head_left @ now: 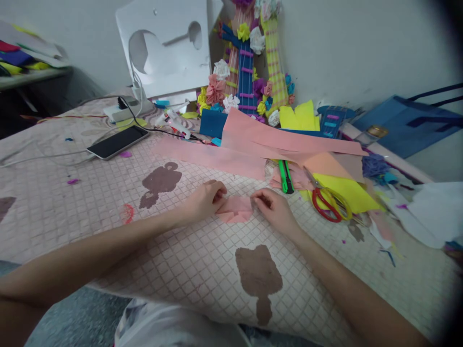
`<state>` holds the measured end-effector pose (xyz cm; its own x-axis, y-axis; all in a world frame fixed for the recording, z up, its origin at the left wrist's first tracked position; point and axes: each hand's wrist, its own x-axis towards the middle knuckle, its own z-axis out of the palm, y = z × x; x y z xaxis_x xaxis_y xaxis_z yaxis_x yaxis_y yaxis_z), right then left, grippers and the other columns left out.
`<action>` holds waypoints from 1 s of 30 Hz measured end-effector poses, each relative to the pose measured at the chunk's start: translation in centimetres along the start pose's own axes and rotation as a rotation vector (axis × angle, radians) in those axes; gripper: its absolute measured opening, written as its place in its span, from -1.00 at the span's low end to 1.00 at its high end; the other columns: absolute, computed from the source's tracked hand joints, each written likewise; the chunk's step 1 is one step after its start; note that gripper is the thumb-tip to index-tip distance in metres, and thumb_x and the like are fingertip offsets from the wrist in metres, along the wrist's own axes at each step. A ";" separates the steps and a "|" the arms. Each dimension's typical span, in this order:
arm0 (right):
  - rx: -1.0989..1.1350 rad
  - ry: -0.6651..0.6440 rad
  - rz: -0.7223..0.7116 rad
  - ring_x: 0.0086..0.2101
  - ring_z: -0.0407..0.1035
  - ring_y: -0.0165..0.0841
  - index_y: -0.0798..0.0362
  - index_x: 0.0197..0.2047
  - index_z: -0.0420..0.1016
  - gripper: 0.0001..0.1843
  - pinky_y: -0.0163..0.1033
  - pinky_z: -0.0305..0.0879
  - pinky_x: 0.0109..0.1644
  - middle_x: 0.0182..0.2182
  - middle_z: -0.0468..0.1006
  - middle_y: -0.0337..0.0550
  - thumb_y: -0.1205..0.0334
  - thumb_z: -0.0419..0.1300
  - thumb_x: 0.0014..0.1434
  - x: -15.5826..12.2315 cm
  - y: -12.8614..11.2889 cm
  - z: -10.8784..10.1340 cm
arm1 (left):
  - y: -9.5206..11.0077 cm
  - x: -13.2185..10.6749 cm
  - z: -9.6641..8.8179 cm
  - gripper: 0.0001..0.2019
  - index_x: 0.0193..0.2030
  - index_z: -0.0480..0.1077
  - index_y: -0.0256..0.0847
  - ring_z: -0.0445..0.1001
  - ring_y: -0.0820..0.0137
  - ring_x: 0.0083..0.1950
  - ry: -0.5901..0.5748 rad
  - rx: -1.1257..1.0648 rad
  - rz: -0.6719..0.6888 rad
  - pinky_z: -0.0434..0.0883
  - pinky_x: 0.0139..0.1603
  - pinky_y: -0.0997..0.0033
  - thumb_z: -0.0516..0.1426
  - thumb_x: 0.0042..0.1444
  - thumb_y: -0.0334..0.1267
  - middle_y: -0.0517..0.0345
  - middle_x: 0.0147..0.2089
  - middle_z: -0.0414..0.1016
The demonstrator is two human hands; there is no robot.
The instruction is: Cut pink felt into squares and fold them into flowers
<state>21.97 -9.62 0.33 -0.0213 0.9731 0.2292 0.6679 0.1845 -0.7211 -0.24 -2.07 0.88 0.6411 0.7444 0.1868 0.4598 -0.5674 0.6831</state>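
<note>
A quilted pink bedspread [108,207] meets a white wall. One phone [117,142], one scissors [331,202]. Left hand [204,200] and right hand [273,207] both pinch one folded pink paper [236,209].

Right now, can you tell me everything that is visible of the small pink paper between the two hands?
The small pink paper looks like thin, matte craft paper, folded into a compact, roughly fan-like shape with visible creases. It sits low and nearly flat on the quilted cover. The left hand pinches its left end and the right hand pinches its right end. Its exact folds are too small to tell.
</note>
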 end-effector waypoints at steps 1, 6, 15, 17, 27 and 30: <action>-0.023 -0.029 -0.012 -0.42 0.33 -0.37 0.03 -0.32 0.42 -0.91 -0.25 0.24 -0.34 -0.44 0.45 -0.24 0.35 0.10 0.12 0.3 -0.1 0.0 | 0.1 0.3 -0.1 -0.80 -0.24 0.36 -0.28 0.39 0.49 -0.38 -0.017 0.037 0.000 0.33 -0.38 0.50 0.06 -0.04 -0.48 0.14 -0.34 0.43; -0.174 -0.095 -0.013 -0.35 0.33 -0.36 0.03 -0.31 0.39 -0.90 -0.26 0.24 -0.32 -0.36 0.42 -0.21 0.34 0.18 0.04 0.6 -0.8 0.5 | 1.1 1.0 -0.4 -0.78 -0.18 0.39 -0.27 0.38 0.42 -0.37 -0.120 0.183 -0.034 0.27 -0.40 0.46 0.13 -0.01 -0.32 0.12 -0.32 0.44; -0.235 -0.147 -0.025 -0.31 0.31 -0.33 0.03 -0.38 0.33 -0.93 -0.24 0.21 -0.28 -0.36 0.40 -0.20 0.31 0.19 0.08 0.7 -1.0 0.5 | 2.3 4.1 0.2 -0.84 -0.29 0.44 -0.26 0.40 0.40 -0.32 -0.302 0.164 -0.010 0.23 -0.38 0.48 0.17 -0.03 -0.27 0.13 -0.33 0.47; -0.188 -0.140 -0.020 -0.31 0.32 -0.33 0.03 -0.35 0.35 -0.94 -0.24 0.22 -0.28 -0.35 0.41 -0.19 0.30 0.19 0.08 0.6 -0.8 0.4 | 2.7 4.8 0.1 -0.86 -0.37 0.43 -0.25 0.37 0.41 -0.37 -0.396 0.189 -0.022 0.17 -0.44 0.49 0.21 -0.09 -0.27 0.16 -0.40 0.46; 0.023 0.320 -0.108 -0.41 0.32 -0.40 0.00 -0.21 0.34 -0.90 -0.29 0.28 -0.37 -0.38 0.40 -0.21 0.31 0.10 0.16 -0.4 -2.3 0.6 | 0.8 4.4 -1.1 -0.90 -0.36 0.23 -0.25 0.27 0.56 -0.59 -0.134 -0.236 -0.365 0.20 -0.59 0.55 0.13 0.02 -0.37 0.32 -0.52 0.26; -0.125 0.212 -0.273 -0.38 0.32 -0.39 -0.01 -0.22 0.33 -0.91 -0.29 0.29 -0.34 -0.38 0.39 -0.20 0.34 0.08 0.18 -0.9 -3.7 1.7 | 0.8 3.0 -0.9 -0.85 -0.31 0.14 -0.21 0.29 0.56 -0.65 -0.079 -0.396 -0.501 0.24 -0.64 0.55 0.10 0.06 -0.40 0.36 -0.51 0.24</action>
<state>18.23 -10.99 1.64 -0.0652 0.8378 0.5421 0.7446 0.4025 -0.5325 1.53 0.02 2.59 0.4583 0.8485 -0.2648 0.4632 0.0264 0.8859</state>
